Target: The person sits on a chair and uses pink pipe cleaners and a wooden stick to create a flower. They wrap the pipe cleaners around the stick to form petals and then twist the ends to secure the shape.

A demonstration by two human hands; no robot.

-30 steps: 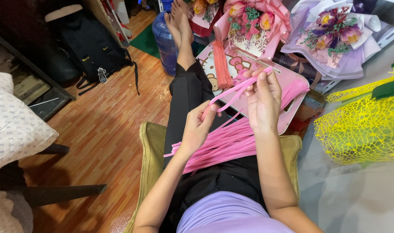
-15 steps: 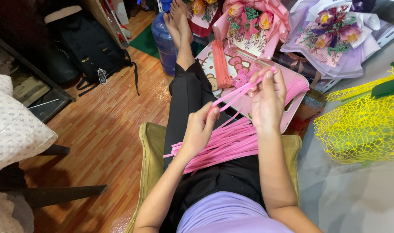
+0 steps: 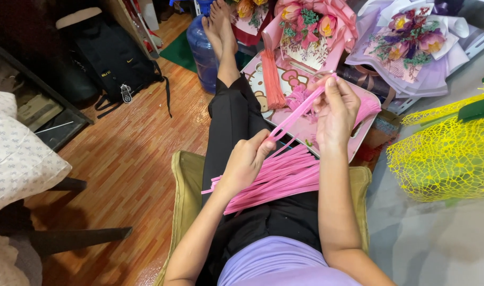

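Observation:
A bundle of pink strips (image 3: pixel 276 177) lies across my lap. My left hand (image 3: pixel 246 159) pinches the near end of one folded pink strip (image 3: pixel 300 109), and my right hand (image 3: pixel 334 108) grips its far end, so it stretches taut between them above the bundle. Beyond my hands a pink cartoon-cat tray (image 3: pixel 263 87) holds a coral tassel bundle (image 3: pixel 273 79) and more pink pieces. My legs in black trousers (image 3: pixel 231 114) reach forward, feet resting on a blue water jug (image 3: pixel 203 47).
Two wrapped flower bouquets stand ahead, one pink (image 3: pixel 311 26), one lilac (image 3: pixel 409 39). Yellow netting (image 3: pixel 443 153) sits on the grey surface to my right. A black backpack (image 3: pixel 117 61) leans at the back left on the wooden floor. An olive seat cushion (image 3: pixel 186 180) is under me.
Both hands have kept hold of the strip. The right hand has shifted slightly along it, and the strip is now pulled straighter between the hands.

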